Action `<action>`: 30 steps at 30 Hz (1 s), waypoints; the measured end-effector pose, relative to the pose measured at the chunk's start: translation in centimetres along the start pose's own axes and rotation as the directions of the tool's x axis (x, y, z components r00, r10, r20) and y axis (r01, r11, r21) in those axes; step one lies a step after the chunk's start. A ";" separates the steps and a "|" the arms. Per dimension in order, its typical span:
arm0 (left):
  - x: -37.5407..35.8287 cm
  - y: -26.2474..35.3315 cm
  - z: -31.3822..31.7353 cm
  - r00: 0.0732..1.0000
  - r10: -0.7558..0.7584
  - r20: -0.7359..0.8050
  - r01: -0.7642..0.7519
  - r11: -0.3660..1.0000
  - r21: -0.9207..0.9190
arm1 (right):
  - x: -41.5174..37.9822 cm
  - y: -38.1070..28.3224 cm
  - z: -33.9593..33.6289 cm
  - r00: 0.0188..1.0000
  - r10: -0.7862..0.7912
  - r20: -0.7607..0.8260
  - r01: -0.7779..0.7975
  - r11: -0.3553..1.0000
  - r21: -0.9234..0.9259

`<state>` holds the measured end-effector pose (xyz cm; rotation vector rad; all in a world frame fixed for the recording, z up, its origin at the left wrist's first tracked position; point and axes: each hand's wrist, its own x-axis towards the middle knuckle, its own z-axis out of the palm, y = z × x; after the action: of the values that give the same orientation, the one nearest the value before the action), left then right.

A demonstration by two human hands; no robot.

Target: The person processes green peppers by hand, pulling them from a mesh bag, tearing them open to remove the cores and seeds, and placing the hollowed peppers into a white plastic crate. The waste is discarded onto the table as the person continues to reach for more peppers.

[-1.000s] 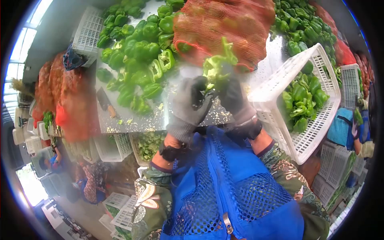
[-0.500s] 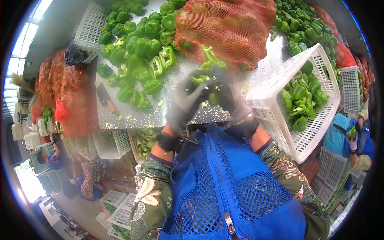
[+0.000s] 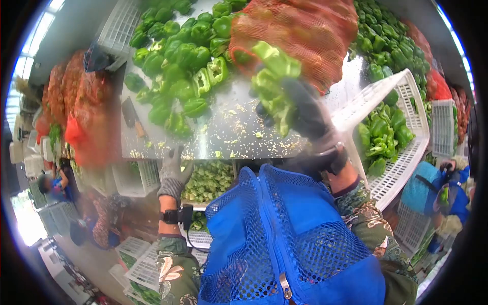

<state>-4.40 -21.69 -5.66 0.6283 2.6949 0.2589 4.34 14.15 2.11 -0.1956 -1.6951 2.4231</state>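
Observation:
My right hand (image 3: pixel 307 114), in a dark grey glove, is raised over the metal table (image 3: pixel 229 129) and grips a split-open green pepper (image 3: pixel 274 76). My left hand (image 3: pixel 174 170), also gloved, hangs at the table's near edge with fingers spread and nothing in it, just above a crate of pepper cores and scraps (image 3: pixel 208 180). A heap of whole and halved green peppers (image 3: pixel 175 61) lies on the table's far left part.
A cleaver (image 3: pixel 133 120) lies on the table left of the pile. A red mesh sack (image 3: pixel 300 30) sits at the back. A tilted white crate (image 3: pixel 401 132) with pepper pieces stands at the right. Other people work at both sides, among more crates.
Both hands were together on the pepper over the table. Now my left hand has let go and dropped to the table's near edge, while my right hand has lifted the pepper higher and rightward.

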 end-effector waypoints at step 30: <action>7.9 17.9 3.4 0.843 0.507 0.178 -0.419 0.828 -0.372 | -1.0 -3.2 -10.2 0.967 0.017 -0.254 0.045 0.971 0.236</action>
<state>-2.73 -1.88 -6.57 1.1267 2.1330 0.6709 7.64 24.33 1.62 -0.4366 -1.2805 2.4417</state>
